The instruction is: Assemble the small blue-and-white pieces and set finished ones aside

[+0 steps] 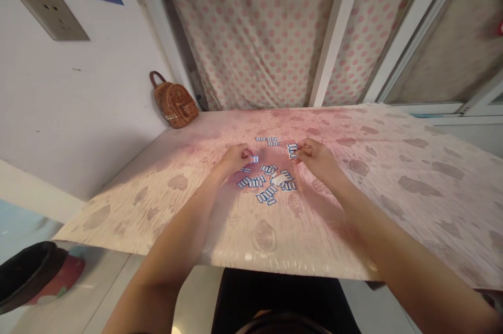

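My left hand is closed in a pinch at the left of the pile, with a small white-and-blue piece at its fingertips. Between the thumb and fingers of my right hand is a larger white piece with blue bars, held just above the table. Nearer to me, below both hands, lies a loose cluster of similar flat white-and-blue pieces, some overlapping. One plain white piece rests among them. A short row of the same pieces lies beyond my hands. The exact kind of piece is too small to make out.
A patterned, glossy cloth covers the table. At its far left corner a small brown backpack leans by the wall. Polka-dot curtains hang behind the table. A dark-rimmed bin stands on the floor at lower left.
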The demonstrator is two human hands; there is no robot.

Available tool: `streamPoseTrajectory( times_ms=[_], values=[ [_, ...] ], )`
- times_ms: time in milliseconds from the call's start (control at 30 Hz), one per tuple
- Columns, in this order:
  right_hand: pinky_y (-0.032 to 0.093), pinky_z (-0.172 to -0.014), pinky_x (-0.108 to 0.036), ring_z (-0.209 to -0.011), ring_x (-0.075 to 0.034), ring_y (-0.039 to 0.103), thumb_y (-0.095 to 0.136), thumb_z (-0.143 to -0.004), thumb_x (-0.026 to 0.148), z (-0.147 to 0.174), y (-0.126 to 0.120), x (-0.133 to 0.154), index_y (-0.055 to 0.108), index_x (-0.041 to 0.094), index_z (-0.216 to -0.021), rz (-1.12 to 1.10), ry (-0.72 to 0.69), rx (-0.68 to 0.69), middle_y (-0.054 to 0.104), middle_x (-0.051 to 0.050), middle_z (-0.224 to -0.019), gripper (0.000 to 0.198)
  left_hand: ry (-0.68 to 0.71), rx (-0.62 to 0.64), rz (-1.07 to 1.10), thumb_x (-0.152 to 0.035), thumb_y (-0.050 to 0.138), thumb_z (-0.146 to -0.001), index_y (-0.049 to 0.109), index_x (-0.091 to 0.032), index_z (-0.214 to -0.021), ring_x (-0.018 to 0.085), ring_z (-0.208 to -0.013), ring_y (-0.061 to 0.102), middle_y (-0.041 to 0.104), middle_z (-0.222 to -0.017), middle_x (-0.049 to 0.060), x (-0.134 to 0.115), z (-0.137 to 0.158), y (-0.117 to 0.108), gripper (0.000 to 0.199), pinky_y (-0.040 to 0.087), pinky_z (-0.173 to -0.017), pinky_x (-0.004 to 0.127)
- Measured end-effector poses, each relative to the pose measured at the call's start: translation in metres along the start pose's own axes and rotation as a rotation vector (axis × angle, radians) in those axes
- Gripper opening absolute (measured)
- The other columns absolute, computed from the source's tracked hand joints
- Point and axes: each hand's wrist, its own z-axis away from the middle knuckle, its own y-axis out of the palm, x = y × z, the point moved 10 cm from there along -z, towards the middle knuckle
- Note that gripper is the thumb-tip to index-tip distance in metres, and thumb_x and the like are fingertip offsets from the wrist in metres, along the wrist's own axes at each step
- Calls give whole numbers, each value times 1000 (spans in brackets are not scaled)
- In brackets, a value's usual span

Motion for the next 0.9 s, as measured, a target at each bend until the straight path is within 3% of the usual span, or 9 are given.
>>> streamPoseTrajectory(
  times_ms=[133, 300, 400, 567, 733, 900],
  values=[
    [46, -66, -27, -63, -16, 69, 50, -81, 17, 0, -1, 1, 51, 22, -80, -37, 3, -12, 70, 2, -69, 5, 59, -171, -194, -23, 71, -71, 70, -18, -85, 19, -86, 62, 67, -87, 6, -12, 0, -13, 15, 48, -81, 29],
    [46, -65, -27, -63, -16, 69, 50, -81, 16, 0, 0, 0, 52, 22, -80, -41, -2, -4, 69, 1, -70, 5, 148, 64, -94, -35, 74, -71, 72, -18, -83, 17, -82, 62, 70, -86, 4, -32, 4, 23, 21, 47, -77, 28],
    [46, -65, -27, -64, -16, 69, 49, -81, 16, 0, 0, 1, 53, 22, -81, -27, -11, -7, 69, 2, -70, 6, 142, 116, -92, -34, 76, -68, 71, -18, -84, 17, -81, 62, 70, -87, 4, -35, 6, 33, 23, 46, -75, 28],
    [46, -64, -26, -63, -15, 69, 49, -80, 16, 1, -3, 6, 53, 21, -81, -15, -24, -18, 70, 1, -71, 7, 111, 120, -62, -30, 75, -68, 68, -16, -79, 15, -73, 60, 68, -80, 3, -30, 7, 33, 18, 45, -67, 26],
    [46, -63, -27, -63, -16, 69, 49, -80, 15, 2, -5, 7, 53, 21, -79, 9, -17, -33, 69, 1, -67, 8, 57, 123, 75, -25, 69, -74, 68, -16, -89, 13, -69, 60, 68, -77, 2, -23, 8, 33, 18, 44, -61, 23],
    [47, -64, -27, -63, -17, 69, 49, -80, 15, 1, -3, 5, 52, 22, -78, -23, -15, -22, 69, 1, -69, 8, -12, -25, 207, -26, 67, -77, 65, -15, -98, 14, -68, 62, 69, -78, 3, -13, -5, 23, 24, 46, -62, 25]
  ],
)
